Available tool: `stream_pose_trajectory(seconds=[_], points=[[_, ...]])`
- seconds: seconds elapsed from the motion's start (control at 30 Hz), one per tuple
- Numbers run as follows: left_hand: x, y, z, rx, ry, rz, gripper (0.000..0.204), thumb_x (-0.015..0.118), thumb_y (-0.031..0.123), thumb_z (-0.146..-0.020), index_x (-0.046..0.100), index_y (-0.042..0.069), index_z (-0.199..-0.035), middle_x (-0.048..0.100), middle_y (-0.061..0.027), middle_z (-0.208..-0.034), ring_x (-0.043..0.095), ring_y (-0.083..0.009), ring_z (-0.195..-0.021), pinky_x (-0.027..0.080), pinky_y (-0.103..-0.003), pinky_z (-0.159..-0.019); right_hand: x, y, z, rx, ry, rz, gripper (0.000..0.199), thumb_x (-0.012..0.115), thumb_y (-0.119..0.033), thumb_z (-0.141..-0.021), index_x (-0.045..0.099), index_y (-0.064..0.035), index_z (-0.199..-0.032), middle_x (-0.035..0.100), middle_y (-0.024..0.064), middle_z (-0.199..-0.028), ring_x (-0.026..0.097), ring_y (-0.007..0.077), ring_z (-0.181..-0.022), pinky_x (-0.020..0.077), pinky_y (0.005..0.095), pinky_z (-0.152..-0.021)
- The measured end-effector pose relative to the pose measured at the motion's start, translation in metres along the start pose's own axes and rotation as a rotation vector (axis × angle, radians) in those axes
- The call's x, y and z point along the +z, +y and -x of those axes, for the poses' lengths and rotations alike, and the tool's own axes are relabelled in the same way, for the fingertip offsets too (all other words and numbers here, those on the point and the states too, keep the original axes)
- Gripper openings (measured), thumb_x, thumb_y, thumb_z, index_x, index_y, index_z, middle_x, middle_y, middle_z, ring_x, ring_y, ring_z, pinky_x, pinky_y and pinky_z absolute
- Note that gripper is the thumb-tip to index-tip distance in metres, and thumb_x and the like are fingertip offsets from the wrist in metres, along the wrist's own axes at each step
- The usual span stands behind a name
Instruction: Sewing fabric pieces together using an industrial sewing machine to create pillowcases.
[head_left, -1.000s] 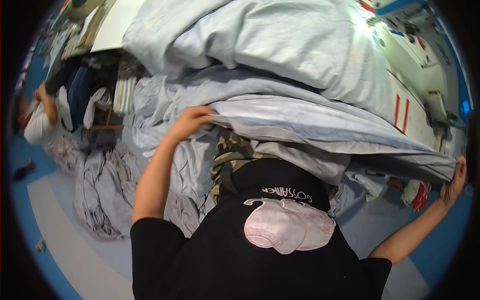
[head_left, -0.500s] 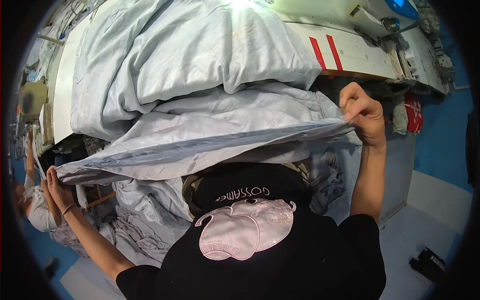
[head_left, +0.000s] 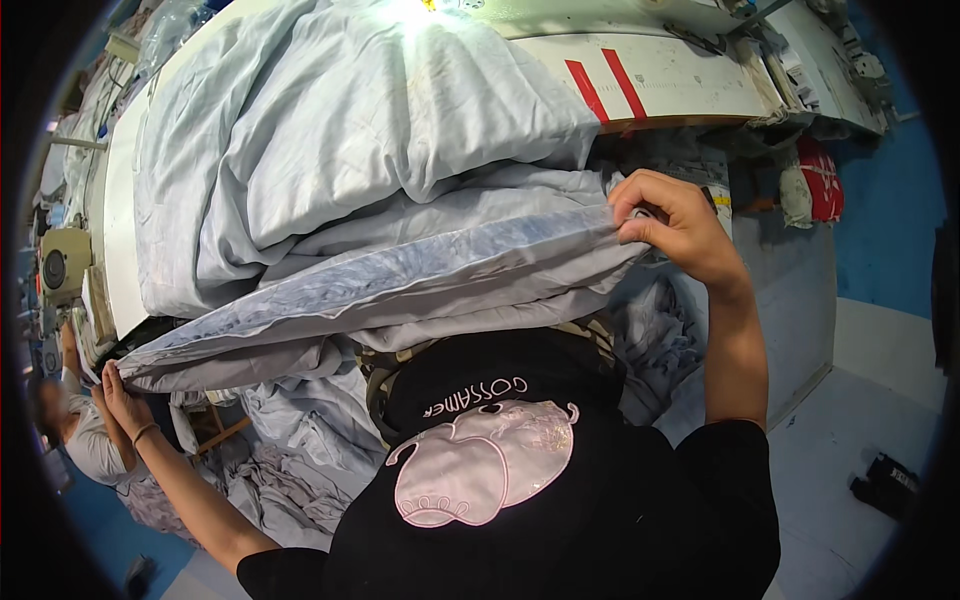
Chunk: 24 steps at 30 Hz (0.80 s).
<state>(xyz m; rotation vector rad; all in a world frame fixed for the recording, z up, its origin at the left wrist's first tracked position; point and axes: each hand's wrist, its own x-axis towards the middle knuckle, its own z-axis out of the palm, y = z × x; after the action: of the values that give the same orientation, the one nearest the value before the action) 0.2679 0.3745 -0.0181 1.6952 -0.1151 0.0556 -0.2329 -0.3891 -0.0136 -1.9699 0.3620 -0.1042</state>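
A large pale grey-blue fabric sheet (head_left: 330, 130) drapes over the white worktable and hangs down toward my lap. Its folded edge, with a bluish patterned strip (head_left: 400, 262), stretches in a slant between my hands. At the far left end, my left hand (head_left: 124, 400) pinches the corner of that edge. My right hand (head_left: 675, 222) grips the other end with thumb and fingers, higher up and just off the table's front. Loose folds of the same cloth sag beneath the strip.
The white worktable (head_left: 680, 85) bears two red tape stripes. A red and white bundle (head_left: 818, 185) hangs at right. Crumpled fabric (head_left: 285, 485) is heaped low at left, more (head_left: 655, 335) beside my right side. Another person (head_left: 95, 430) sits at far left. A black object (head_left: 885, 485) lies on the floor.
My right hand has moved left and slightly nearer the table, its grip turned inward. My left hand has shifted slightly down. The stretched edge has tilted open, showing more of the bluish strip.
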Motion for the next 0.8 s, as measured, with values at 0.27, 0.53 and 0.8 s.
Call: stream_pose_trajectory(seconds=[0.27, 0.53, 0.8], points=[[-0.028, 0.002, -0.008, 0.031, 0.162, -0.002, 0.035, 0.061, 0.015, -0.1, 0.057, 0.001, -0.132, 0.065, -0.0032, -0.117, 0.06, -0.0107, -0.106, 0.045, -0.023, -0.094, -0.006, 0.014, 0.0, -0.001, -0.041, -0.139, 0.008, 0.068, -0.004, -0.085, 0.063, 0.0026, -0.084, 0.064, 0.0056, -0.092, 0.056, 0.0114, -0.084, 0.0441, 0.0271, -0.075], [0.057, 0.059, 0.043, 0.327, -0.04, -0.237, 0.053, 0.055, 0.008, -0.102, 0.037, 0.002, -0.152, 0.046, -0.0044, -0.151, 0.05, -0.0106, -0.121, 0.038, -0.023, -0.103, 0.004, 0.03, -0.001, 0.077, 0.137, -0.304, 0.012, 0.066, -0.006, -0.09, 0.065, 0.0036, -0.083, 0.064, 0.0052, -0.09, 0.051, 0.008, -0.077, 0.0404, 0.0237, -0.071], [0.034, 0.017, 0.04, 0.015, 0.109, -0.315, 0.032, 0.059, 0.015, -0.1, 0.057, -0.001, -0.128, 0.055, -0.0051, -0.127, 0.054, -0.0142, -0.113, 0.042, -0.029, -0.099, 0.045, 0.052, -0.007, 0.069, 0.261, -0.12, 0.016, 0.07, -0.008, -0.088, 0.059, -0.0033, -0.077, 0.058, 0.0002, -0.082, 0.049, 0.0062, -0.074, 0.039, 0.0223, -0.069]])
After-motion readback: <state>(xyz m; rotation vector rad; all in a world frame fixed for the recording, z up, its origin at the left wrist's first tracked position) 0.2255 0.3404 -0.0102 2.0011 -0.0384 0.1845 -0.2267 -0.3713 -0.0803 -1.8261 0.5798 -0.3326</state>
